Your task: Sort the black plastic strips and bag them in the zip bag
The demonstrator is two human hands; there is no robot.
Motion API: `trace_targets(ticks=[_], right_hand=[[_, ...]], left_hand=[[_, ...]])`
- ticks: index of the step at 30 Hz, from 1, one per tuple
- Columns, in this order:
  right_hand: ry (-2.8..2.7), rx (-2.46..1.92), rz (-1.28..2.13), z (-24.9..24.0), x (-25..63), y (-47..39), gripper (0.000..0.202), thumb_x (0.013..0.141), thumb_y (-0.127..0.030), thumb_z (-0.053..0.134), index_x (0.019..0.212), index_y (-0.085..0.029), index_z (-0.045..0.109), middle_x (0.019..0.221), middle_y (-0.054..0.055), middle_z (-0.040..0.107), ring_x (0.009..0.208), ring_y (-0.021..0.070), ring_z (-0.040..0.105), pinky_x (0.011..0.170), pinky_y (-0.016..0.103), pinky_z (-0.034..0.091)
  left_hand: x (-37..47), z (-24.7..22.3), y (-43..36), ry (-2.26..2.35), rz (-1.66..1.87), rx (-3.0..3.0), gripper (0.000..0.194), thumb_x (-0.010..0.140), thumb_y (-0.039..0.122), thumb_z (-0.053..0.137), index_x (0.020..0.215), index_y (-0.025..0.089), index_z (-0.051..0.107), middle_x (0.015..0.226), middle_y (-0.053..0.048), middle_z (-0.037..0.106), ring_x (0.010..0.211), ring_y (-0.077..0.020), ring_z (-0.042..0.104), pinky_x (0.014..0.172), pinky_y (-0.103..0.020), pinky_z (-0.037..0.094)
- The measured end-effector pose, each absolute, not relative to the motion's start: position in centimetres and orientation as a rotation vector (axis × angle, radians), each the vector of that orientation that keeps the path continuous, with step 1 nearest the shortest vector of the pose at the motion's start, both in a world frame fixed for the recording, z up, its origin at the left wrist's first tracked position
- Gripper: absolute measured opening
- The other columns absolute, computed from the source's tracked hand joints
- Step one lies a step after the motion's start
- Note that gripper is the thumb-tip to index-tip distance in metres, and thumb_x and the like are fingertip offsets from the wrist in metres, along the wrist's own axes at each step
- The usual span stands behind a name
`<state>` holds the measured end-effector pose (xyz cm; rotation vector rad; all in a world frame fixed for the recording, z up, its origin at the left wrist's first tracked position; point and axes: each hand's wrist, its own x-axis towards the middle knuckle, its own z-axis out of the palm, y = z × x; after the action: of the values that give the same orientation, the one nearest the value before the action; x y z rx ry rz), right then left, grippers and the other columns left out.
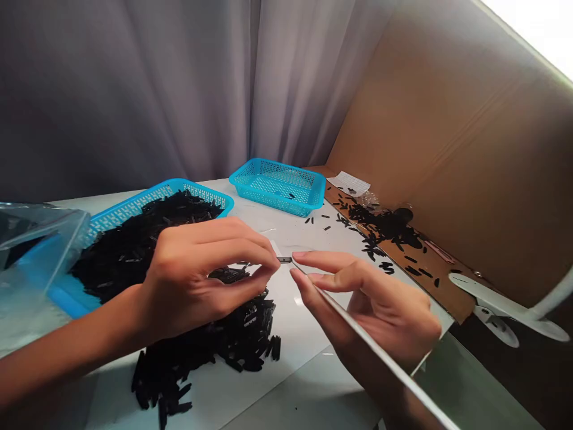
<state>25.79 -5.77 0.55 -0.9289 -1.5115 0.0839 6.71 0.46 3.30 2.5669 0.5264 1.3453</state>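
Two hands meet over the middle of the white table [313, 370]. The left hand [201, 275] pinches one small dark clip piece [285, 260] between thumb and fingertips; only its end shows past the fingers, so the depth of the grip cannot be judged. The right hand [376, 304] is loosely spread, index and middle fingers extended toward that piece, their tips just beside it. Whether they touch it cannot be told. A thin pale strip [380, 352] runs along the right hand from near its fingertips toward the lower right; whether that hand grips it is unclear.

Risk noted: the piece is small and held only at its tip, so any slip at the point where the two hands meet would likely drop it into the pile of black pieces [215, 334] directly beneath the left hand, where it would be lost among identical parts.

Beyond lie a large blue basket [134, 206] heaped with the same pieces, a smaller blue basket [277, 185] nearly bare, loose pieces on the brown cardboard [447, 149], and a clear plastic bag [36, 239] at far left.
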Motion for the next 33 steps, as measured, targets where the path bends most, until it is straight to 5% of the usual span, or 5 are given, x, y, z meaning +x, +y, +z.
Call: trace_targets(ticks=[7,33], right_hand=[[-1.380,-0.946,0.399,1.12,25.73,-6.16,0.022,0.076,-0.004,0.081,0.072,-0.020,0.066,0.089,0.005,0.082,0.081,0.0235,0.080,0.069,0.033,0.067],[-1.458,-0.990,0.282,0.93,25.57,-5.94,0.020,0.076,-0.009,0.081,0.071,-0.021,0.067,0.090,0.004,0.082,0.077,0.0228,0.079,0.069,0.034,0.066]], left_hand=[[6.79,3.22,0.43,0.507,1.429,2.534,0.019,0.083,0.006,0.074,0.090,0.024,0.073,0.083,0.001,0.077,0.078,-0.0151,0.073,0.071,-0.028,0.061],[6.84,2.56,0.07,0.566,1.384,2.339,0.018,0.083,0.009,0.074,0.092,0.024,0.069,0.080,0.001,0.074,0.073,-0.0158,0.071,0.066,-0.032,0.059]])
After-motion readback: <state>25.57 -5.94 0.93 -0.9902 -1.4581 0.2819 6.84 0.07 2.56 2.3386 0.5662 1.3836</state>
